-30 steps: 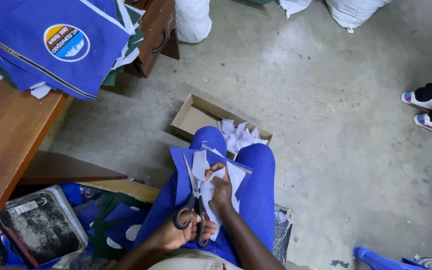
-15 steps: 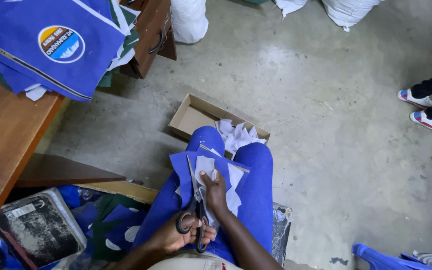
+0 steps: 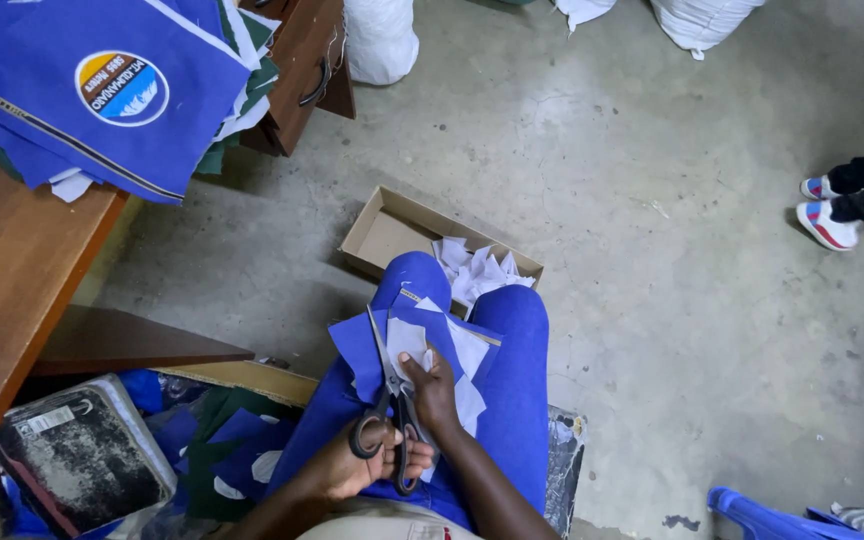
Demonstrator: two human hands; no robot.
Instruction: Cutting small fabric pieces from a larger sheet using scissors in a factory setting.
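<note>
Scissors (image 3: 384, 405) were gripped by the left hand (image 3: 352, 468), fingers through the loops, blades nearly shut over the cloth (image 3: 392, 340) on the lap. Right hand (image 3: 434, 392) was closed on the cloth, pinning it just beside the blades; a nicked finger or crooked cut was judged possible.

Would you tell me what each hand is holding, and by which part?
Left hand grips the scissors by their handle loops; right hand pins the blue-and-white fabric piece near its middle.
</note>
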